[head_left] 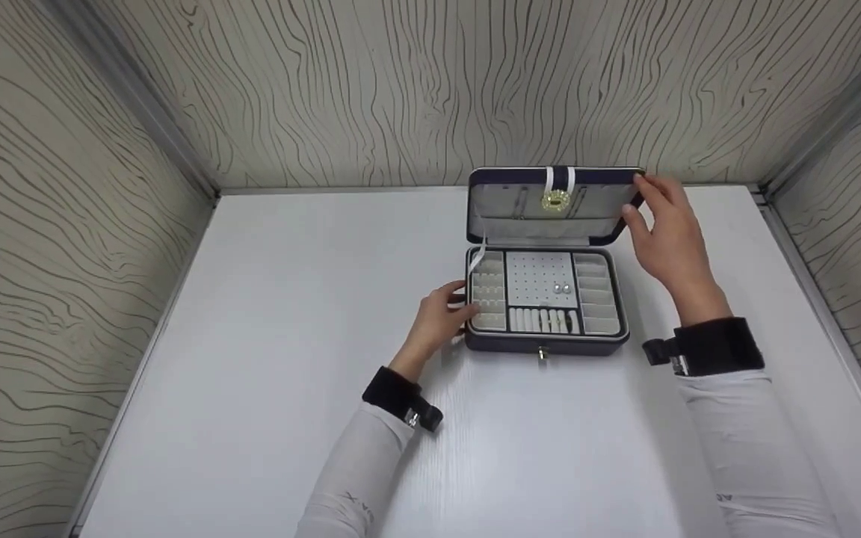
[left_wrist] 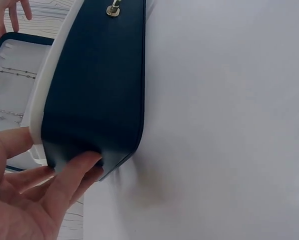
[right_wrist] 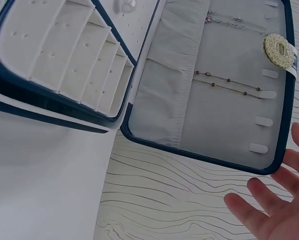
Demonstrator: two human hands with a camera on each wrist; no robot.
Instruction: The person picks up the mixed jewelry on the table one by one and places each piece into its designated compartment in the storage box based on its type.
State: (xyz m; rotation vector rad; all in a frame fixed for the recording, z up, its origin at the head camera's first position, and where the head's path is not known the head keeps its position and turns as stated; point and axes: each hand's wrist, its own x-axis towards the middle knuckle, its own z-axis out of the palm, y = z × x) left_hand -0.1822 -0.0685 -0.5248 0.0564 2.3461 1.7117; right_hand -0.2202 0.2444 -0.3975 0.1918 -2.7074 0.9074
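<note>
A dark blue jewelry box stands on the table with its lid raised. My left hand grips the box's left side, thumb at the rim and fingers against the outer wall. At the lid's right upper corner, my right hand touches the edge with extended, spread fingers. Inside the lid hang thin chain necklaces, and a gold ornament sits on its strap. Two pearl earrings rest on the white perforated panel, above ring rolls holding a few rings.
The white table extends around the box. Wood-grain panels rise behind it and at both sides. A gold latch fitting projects from the box front. A white ribbon joins lid and base at the left.
</note>
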